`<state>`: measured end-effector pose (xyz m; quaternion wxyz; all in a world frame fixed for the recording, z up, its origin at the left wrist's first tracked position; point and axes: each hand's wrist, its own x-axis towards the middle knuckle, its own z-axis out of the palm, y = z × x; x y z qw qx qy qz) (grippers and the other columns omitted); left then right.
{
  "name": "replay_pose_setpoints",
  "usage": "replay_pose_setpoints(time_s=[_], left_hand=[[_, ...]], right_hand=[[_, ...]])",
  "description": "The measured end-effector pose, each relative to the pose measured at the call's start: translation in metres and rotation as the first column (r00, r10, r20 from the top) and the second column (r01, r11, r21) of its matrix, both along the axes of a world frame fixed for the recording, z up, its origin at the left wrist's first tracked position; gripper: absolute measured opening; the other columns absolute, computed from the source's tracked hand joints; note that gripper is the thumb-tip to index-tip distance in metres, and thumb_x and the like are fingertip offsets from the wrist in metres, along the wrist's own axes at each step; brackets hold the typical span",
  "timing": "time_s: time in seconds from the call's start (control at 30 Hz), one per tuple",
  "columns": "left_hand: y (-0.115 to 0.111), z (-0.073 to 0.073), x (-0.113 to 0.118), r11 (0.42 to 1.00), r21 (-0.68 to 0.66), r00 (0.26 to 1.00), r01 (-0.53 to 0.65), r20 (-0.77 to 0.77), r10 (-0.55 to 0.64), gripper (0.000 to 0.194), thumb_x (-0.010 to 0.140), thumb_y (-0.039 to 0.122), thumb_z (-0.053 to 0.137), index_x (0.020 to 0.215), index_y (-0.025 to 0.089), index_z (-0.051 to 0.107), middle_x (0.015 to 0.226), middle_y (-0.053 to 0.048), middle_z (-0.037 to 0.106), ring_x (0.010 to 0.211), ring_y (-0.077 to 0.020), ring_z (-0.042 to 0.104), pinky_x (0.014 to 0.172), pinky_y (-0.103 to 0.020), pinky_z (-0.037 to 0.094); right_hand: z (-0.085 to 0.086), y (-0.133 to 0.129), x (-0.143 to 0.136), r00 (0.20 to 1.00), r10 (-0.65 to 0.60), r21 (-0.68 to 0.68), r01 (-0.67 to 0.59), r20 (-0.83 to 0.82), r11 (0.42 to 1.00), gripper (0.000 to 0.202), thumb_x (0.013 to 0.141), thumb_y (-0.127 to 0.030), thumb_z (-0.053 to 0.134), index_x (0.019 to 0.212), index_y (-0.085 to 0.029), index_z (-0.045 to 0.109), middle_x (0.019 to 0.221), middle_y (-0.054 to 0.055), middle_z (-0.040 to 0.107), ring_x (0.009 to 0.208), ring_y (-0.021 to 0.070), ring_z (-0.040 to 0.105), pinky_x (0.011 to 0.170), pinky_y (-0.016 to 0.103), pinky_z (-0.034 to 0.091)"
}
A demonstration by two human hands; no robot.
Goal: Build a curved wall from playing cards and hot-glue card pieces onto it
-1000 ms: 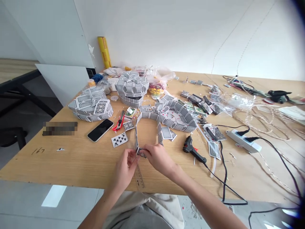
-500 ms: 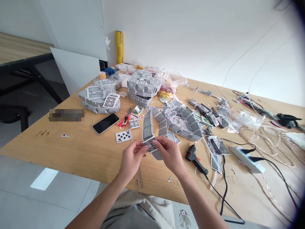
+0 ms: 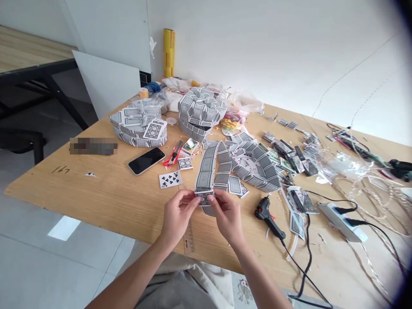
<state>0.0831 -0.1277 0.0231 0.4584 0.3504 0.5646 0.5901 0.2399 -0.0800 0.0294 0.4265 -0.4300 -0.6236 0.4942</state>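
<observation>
A strip of joined playing cards curves up from between my hands into a loop. My left hand pinches the left edge of its near end, thumb on top. On the right edge, my right hand pinches the same end, its thumb pressed near the middle. Just beyond the strip lies an open-topped box made of cards, with loose cards inside. A hot glue gun rests to the right of my right hand. An eight of clubs lies face up beyond my left hand.
Two card-built boxes stand toward the back. A phone and a red utility knife lie left of centre. At right are a power strip, cables and card scraps. A clear ruler lies near the front edge.
The view has shifted slightly, so the table sits a little to the right. Both hands keep their pinch on the card strip, whose near end is now more level.
</observation>
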Motion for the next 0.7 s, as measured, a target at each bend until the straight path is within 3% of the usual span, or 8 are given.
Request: replay_pose_setpoints(time_s=[0.5,0.7], left_hand=[[0.003,-0.012,-0.001,1.0,-0.002,0.996,0.01,0.091,-0.009,0.037,0.085,0.046,0.085,0.106,0.018,0.073,0.097,-0.006,0.079,0.091,-0.0217,0.075,0.086,-0.033,0.061],[0.009,-0.012,-0.01,0.998,0.006,0.995,0.068,0.069,-0.069,0.034,0.081,0.045,0.089,0.085,0.018,0.069,0.08,0.0,0.071,0.077,-0.0171,0.07,0.075,-0.027,0.055]], right_hand=[[-0.009,-0.005,0.0,0.986,0.032,-0.105,-0.049,-0.163,0.993,0.026,0.096,-0.046,0.079,0.111,-0.025,0.076,0.108,0.005,0.084,0.094,0.023,0.078,0.081,0.035,0.062],[-0.008,-0.006,-0.002,0.988,0.01,-0.138,-0.031,-0.157,0.99,0.03,0.094,-0.049,0.081,0.108,-0.023,0.078,0.104,0.007,0.085,0.09,0.0235,0.079,0.079,0.036,0.063]])
